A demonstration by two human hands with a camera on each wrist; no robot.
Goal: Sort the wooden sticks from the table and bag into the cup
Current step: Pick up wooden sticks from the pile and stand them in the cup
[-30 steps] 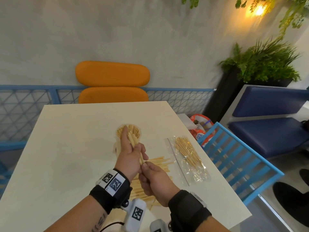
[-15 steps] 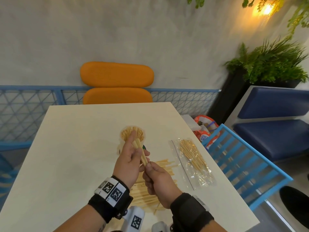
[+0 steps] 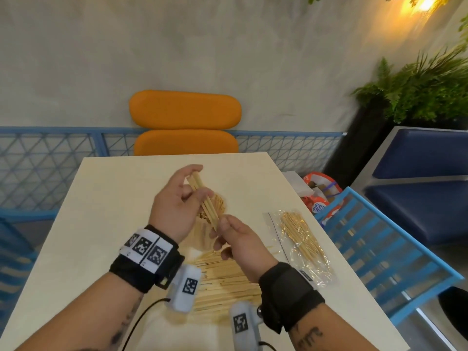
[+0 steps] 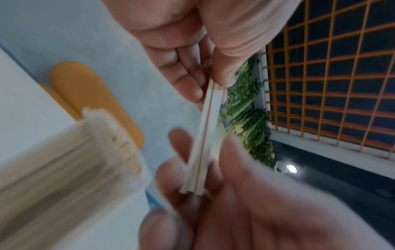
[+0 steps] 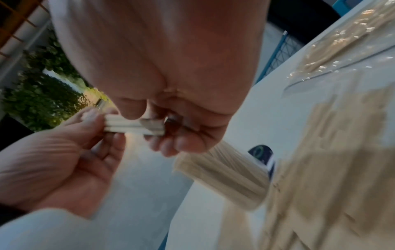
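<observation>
A small bundle of wooden sticks (image 3: 206,206) slants in the air between my hands, in front of the cup. My left hand (image 3: 202,181) pinches its upper end (image 4: 213,91) between thumb and fingers. My right hand (image 3: 221,228) pinches its lower end (image 5: 149,129). The cup (image 3: 220,202), packed with upright sticks (image 5: 224,172), stands on the table just behind the bundle, mostly hidden by my hands. A loose pile of sticks (image 3: 225,279) lies on the table under my right wrist. A clear plastic bag (image 3: 301,239) with more sticks lies to the right.
The pale table (image 3: 101,198) ends just beyond the bag on the right, beside a blue slatted chair (image 3: 367,244). An orange chair (image 3: 184,127) stands behind the far edge. A red and white bag (image 3: 319,193) sits beyond the right edge.
My left fingers have shifted up to the bundle's top end, and the bundle now stands more clearly in front of the cup. My right hand still pinches the lower end.
</observation>
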